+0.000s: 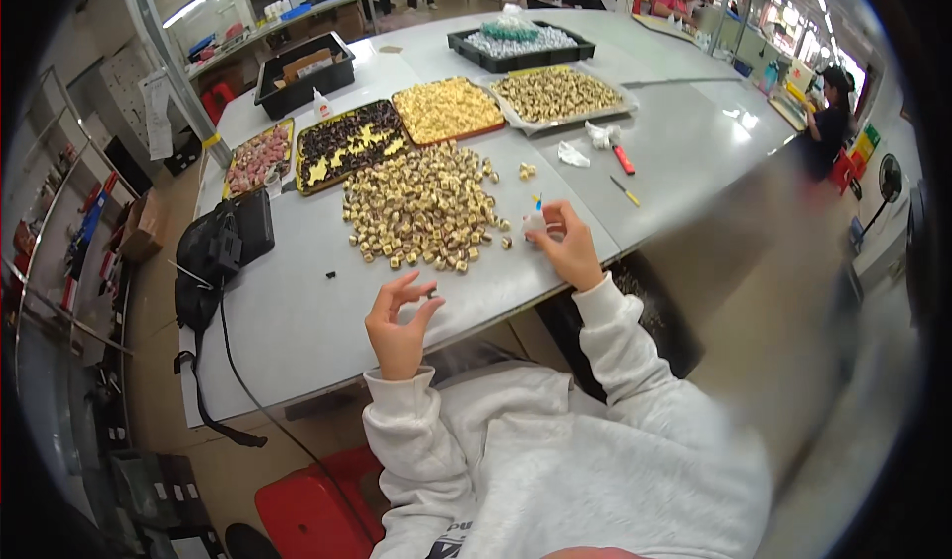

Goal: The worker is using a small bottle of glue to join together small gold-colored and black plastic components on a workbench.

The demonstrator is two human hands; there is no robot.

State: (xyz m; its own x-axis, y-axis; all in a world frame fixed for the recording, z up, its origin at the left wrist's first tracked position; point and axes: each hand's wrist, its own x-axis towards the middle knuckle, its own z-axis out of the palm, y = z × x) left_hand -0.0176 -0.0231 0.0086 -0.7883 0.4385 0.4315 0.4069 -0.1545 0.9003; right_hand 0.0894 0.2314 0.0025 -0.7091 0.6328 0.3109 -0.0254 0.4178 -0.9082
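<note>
Near the table's front edge, my left hand (399, 333) is closed in a pinch on a small dark piece (431, 293). Further right, the fingers of my right hand (572, 247) are wrapped round a small white bottle (535, 224) with a blue part at its top. Beyond and between both hands spreads a big heap of small gold-and-brown pieces (421, 202). A few of these lie loose at the heap's right side, close to my right hand. One dark bit (330, 275) rests alone on the table, left of my left hand.
Behind the heap stand trays of pink pieces (260, 158), dark pieces (342, 137), pale yellow pieces (446, 110) and gold-brown pieces (557, 95). A black bag (210, 261) with a cable lies left. Crumpled tissue (572, 154), a red tool (623, 159) and a thin yellow-black tool (626, 192) lie right.
</note>
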